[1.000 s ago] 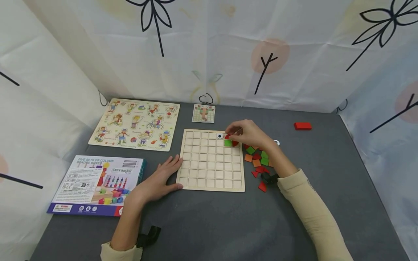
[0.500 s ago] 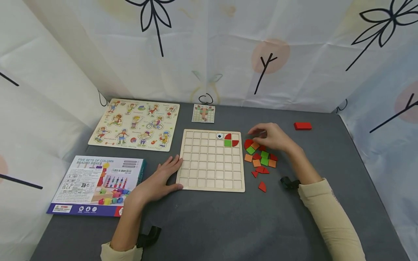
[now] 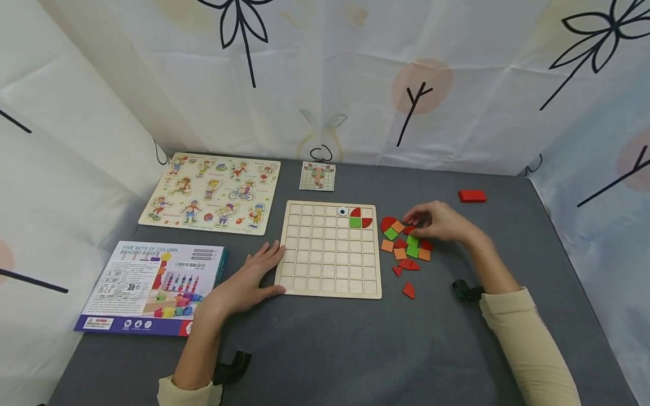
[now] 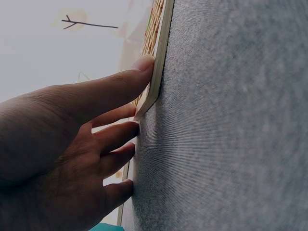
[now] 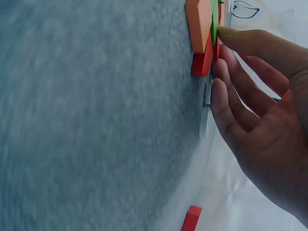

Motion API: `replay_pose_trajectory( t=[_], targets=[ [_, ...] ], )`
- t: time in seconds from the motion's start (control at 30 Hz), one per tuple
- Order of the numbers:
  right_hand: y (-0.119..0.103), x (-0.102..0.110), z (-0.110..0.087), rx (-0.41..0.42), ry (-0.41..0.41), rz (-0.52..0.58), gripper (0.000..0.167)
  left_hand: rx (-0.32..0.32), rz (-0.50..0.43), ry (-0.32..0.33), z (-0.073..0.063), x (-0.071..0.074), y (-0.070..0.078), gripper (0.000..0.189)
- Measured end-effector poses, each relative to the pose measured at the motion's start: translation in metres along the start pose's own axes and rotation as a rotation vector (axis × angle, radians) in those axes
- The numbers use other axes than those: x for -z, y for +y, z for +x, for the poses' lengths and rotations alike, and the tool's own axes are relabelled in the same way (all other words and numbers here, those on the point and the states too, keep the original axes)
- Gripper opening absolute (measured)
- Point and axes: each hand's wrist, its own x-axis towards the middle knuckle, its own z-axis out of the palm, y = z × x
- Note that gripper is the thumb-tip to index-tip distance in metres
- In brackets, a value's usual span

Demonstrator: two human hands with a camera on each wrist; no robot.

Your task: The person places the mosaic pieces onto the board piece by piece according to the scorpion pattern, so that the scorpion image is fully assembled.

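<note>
My left hand (image 3: 253,274) rests at the lower left edge of a wooden grid board (image 3: 327,265), fingers spread. In the left wrist view its thumb (image 4: 142,65) presses the board's side. A white tile with an eye dot (image 3: 342,212), a green square (image 3: 355,222) and two red quarter-circle tiles (image 3: 367,223) lie in the board's upper right cells. My right hand (image 3: 440,223) is over a pile of loose tiles, fingers loosely bent around a red tile (image 3: 408,230) beside a green square tile (image 3: 413,241). In the right wrist view the fingertips touch the pile; no tile is lifted.
A small pattern card (image 3: 317,176) lies behind the board. To the left are a picture puzzle board (image 3: 210,194) and a boxed bead set (image 3: 152,287). A red block (image 3: 471,196) lies at the back right. One red tile (image 3: 408,290) lies apart, in front of the pile.
My right hand has left the red tile at the board's upper right, moved to the pile, then shifted right and nearer across it. The left hand has stayed put.
</note>
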Motion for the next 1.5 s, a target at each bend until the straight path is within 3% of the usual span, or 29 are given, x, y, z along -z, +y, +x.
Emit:
replay_pose_trajectory(
  t=[0.2, 0.43, 0.77, 1.0, 1.5],
  targets=[
    [0.002, 0.002, -0.004, 0.010, -0.007, -0.005, 0.027, 0.039, 0.007, -0.018, -0.004, 0.008, 0.019, 0.092],
    [0.002, 0.002, -0.004, -0.004, -0.006, -0.027, 0.025, -0.028, -0.004, 0.016, -0.001, 0.000, 0.000, 0.095],
    [0.001, 0.002, -0.004, 0.025, 0.010, -0.052, 0.026, 0.039, 0.031, -0.024, -0.003, 0.008, 0.022, 0.091],
    [0.002, 0.000, -0.003, 0.052, 0.025, -0.063, 0.025, 0.042, 0.033, -0.027, -0.003, 0.007, 0.019, 0.091],
    [0.002, -0.003, 0.002, 0.022, 0.057, -0.125, 0.024, 0.024, 0.013, -0.021, -0.003, 0.007, 0.018, 0.091]
  ],
)
